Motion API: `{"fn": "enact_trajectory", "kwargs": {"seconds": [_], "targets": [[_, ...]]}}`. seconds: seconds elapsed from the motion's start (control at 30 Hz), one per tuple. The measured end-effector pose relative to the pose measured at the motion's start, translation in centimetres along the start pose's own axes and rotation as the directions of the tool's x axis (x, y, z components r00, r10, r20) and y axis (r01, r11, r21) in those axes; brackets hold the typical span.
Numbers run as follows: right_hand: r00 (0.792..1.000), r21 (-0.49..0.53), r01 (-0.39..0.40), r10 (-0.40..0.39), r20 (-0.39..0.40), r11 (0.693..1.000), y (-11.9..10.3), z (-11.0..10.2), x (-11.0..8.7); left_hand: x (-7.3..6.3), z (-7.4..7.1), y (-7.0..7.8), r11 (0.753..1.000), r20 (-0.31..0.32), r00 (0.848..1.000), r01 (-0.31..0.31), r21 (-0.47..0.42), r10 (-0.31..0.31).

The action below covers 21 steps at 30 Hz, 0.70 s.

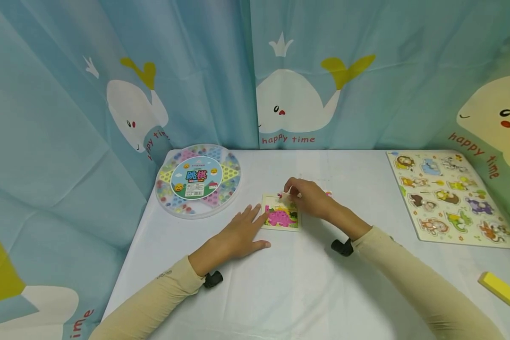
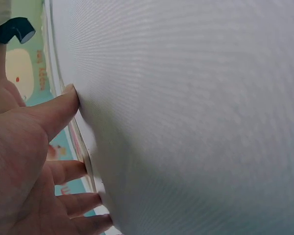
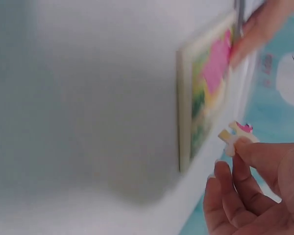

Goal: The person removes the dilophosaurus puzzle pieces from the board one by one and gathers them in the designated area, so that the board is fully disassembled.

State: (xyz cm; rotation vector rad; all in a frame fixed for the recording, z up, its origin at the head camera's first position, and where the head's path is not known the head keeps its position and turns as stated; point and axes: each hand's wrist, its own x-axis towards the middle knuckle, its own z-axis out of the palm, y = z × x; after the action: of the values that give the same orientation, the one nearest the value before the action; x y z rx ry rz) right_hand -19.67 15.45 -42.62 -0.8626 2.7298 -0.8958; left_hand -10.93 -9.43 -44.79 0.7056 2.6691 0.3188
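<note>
A small square jigsaw puzzle board (image 1: pixel 280 229) with a pink dinosaur picture lies flat in the middle of the table. My left hand (image 1: pixel 239 234) has its fingers spread, with fingertips at the board's left edge and the thumb out on the tablecloth. Over the board's upper right corner, my right hand (image 1: pixel 311 199) pinches a jigsaw piece between thumb and forefinger. The right wrist view shows this jigsaw piece (image 3: pixel 234 138) as pale with a pink patch, held off the board. Part of the board's upper right is hidden by the right hand.
A round Chinese checkers box (image 1: pixel 233 198) stands at the back left. On the right lies a wooden animal peg puzzle (image 1: pixel 425 234), with a yellow block (image 1: pixel 500 289) nearer the front. A small pinkish item (image 1: pixel 328 193) shows behind my right hand. Whale-print curtains (image 1: pixel 212 94) border the table.
</note>
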Motion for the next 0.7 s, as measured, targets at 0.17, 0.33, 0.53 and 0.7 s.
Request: {"fn": "enact_trajectory", "kwargs": {"seconds": [0.17, 0.33, 0.53, 0.7], "targets": [[0.997, -0.006, 0.048, -0.049, -0.066, 0.999, 1.1, -2.8, -0.9, -0.1, 0.1, 0.0, 1.0, -0.004, 1.0, -0.002, -0.009, 0.002], [0.995, -0.025, -0.019, 0.016, -0.102, 1.0, 2.9, -5.4, -2.3, -0.1, 0.0, 0.1, 1.0, -0.006, 1.0, -0.002, -0.015, 0.002], [0.985, -0.041, -0.151, 0.147, -0.095, 0.988, 6.5, -7.6, -4.3, -0.1, 0.0, 0.0, 1.0, -0.005, 1.0, -0.01, -0.017, 0.01], [0.969, -0.028, -0.247, 0.247, -0.003, 0.969, 9.4, -9.2, -6.0, 0.1, 0.2, -0.1, 1.0, -0.01, 1.0, -0.021, -0.012, 0.021]]}}
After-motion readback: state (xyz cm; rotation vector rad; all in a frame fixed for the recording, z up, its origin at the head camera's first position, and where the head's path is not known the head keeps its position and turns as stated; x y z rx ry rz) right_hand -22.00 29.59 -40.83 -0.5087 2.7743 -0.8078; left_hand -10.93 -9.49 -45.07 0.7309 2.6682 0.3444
